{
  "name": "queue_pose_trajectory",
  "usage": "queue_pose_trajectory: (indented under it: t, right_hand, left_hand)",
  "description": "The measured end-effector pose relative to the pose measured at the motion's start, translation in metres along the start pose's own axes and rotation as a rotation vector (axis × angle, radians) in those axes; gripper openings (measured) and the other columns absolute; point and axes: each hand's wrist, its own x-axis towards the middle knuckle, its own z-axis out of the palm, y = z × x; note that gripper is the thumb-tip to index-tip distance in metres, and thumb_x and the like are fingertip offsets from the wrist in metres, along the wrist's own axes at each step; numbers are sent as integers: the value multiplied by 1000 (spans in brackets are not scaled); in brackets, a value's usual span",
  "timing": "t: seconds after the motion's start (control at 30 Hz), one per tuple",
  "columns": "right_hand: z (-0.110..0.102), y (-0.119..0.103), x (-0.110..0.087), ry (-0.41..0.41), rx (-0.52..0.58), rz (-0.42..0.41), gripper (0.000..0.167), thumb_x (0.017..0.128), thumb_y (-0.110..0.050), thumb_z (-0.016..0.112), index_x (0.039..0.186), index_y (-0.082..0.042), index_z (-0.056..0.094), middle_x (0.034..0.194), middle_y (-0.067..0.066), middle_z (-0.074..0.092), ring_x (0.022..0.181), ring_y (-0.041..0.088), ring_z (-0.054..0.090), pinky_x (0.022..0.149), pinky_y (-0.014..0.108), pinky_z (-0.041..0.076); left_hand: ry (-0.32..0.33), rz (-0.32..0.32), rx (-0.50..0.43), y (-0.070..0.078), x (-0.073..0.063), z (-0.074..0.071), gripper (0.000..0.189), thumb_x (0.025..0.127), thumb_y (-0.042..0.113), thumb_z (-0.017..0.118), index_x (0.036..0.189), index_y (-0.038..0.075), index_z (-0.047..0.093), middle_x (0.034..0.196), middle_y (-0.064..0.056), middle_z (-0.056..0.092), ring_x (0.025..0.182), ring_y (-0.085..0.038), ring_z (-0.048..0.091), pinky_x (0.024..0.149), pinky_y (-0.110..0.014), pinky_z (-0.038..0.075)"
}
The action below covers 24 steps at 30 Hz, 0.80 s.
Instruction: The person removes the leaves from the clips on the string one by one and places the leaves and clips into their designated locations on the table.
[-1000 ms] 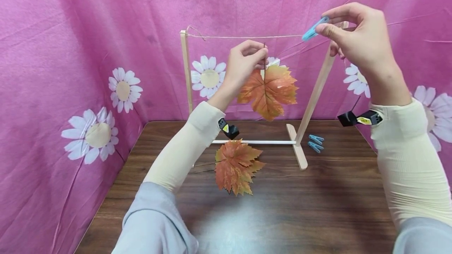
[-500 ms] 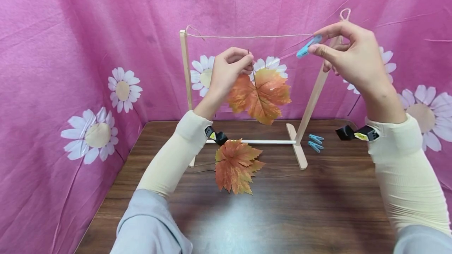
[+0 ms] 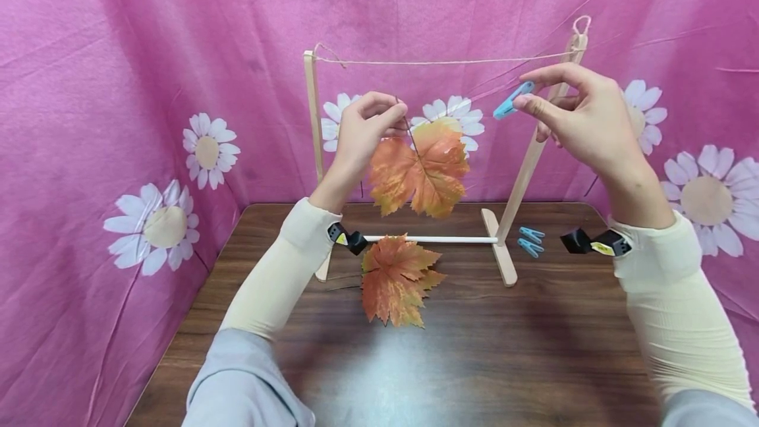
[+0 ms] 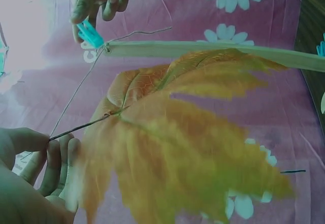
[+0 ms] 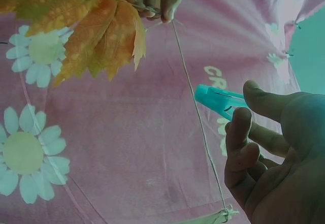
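My left hand (image 3: 364, 130) pinches the thin stem of an orange-yellow maple leaf (image 3: 423, 173), which hangs below the fingertips, lower than the string (image 3: 439, 62). Between thumb and fingers of my right hand (image 3: 584, 114) is a light blue clothespin (image 3: 512, 100), its free end pointing down and left in the head view. The right wrist view shows this clothespin (image 5: 218, 98) held by its tail end, overlapping the string there. The string runs between the tops of two wooden posts. In the left wrist view the leaf (image 4: 183, 127) spreads out from the pinched stem.
More leaves (image 3: 397, 279) lie stacked on the brown wooden table (image 3: 474, 361), stems to the left. Two light blue clothespins (image 3: 530, 241) lie right of the foot of the right post (image 3: 524, 176). A white rod (image 3: 450, 239) joins the stand's feet. Pink daisy-print cloth (image 3: 249, 5) hangs behind.
My left hand has moved left and down with the leaf. My right hand has come down and slightly left with the clothespin, uncovering the top of the right post.
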Motion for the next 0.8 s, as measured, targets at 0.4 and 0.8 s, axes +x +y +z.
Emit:
queue_pose_trajectory:
  t: [0.4, 0.8]
  right_hand:
    - [9, 15, -10, -22, 24, -3, 29, 95, -19, 83, 122, -19, 74, 61, -7, 71, 46, 6, 65, 38, 23, 32]
    - [14, 36, -18, -32, 54, 39, 26, 97, -21, 81, 120, -21, 69, 77, -11, 69, 48, 6, 62, 39, 22, 37]
  left_hand:
    - [-13, -31, -42, -5, -11, -22, 15, 98, -3, 69, 90, 8, 66, 80, -4, 73, 72, -16, 73, 73, -30, 66]
    - [-72, -115, -119, -12, -25, -43, 26, 97, -13, 61, 81, 8, 63, 83, -5, 72, 75, -20, 77, 89, -44, 67]
